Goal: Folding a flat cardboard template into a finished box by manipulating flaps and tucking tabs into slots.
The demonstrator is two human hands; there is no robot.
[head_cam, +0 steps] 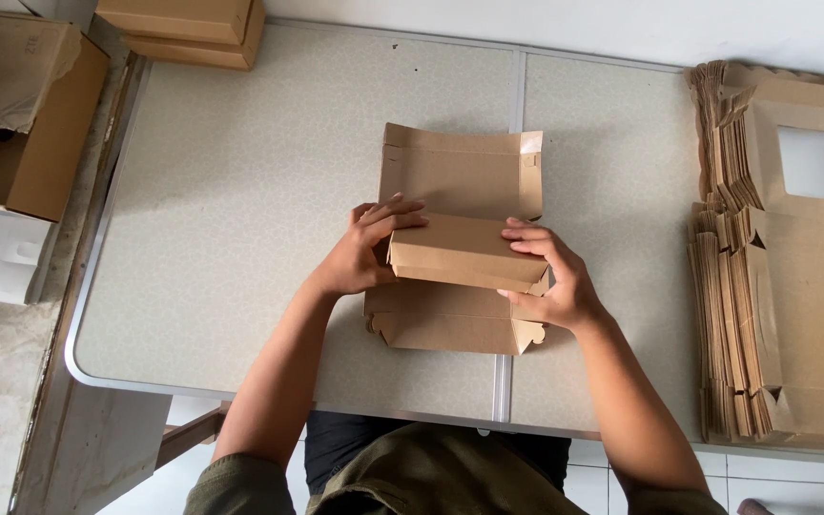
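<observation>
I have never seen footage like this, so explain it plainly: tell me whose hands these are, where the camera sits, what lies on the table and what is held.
There is one picture, taken from a camera on a person's head, looking down. No machine is involved: the left hand and right hand are that person's own. Together they grip a half-folded brown cardboard box from both sides, on a speckled grey table. A stack of flat brown cardboard blanks, one with a window cut-out, lies at the right edge. More closed brown boxes sit at the far left corner.

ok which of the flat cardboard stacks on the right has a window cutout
The far stack of flat box blanks; its top sheet shows a square window, unlike the plain near stack.
</observation>
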